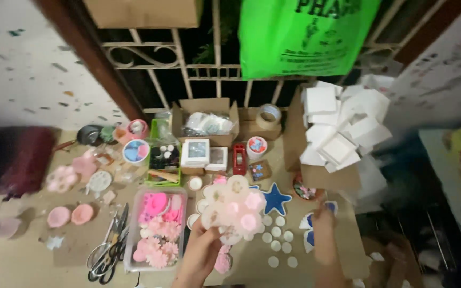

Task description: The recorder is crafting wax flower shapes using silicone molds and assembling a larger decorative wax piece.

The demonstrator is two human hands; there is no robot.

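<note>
2 hands in my view | left hand (201,256) grips pink flower mould (234,209), raised over clear tub (156,229) edge | right hand (324,229) down on table (342,240) by blue star (276,199), grip unclear

Counting outward from the clear plastic tub (156,229) of pink flower pieces: one tub, and too many pink bits in it to count. To its right lie about nine small white discs (279,234) and one blue star (276,199). Left of the tub are two pink dome shapes (70,215) and a bundle of scissors (108,250), number unclear. Behind the tub are two small white window boxes (204,153), one red tape dispenser (239,159) and one roll of tape (268,115). Far right of it sits a heap of white boxes (342,128), roughly a dozen.
</note>
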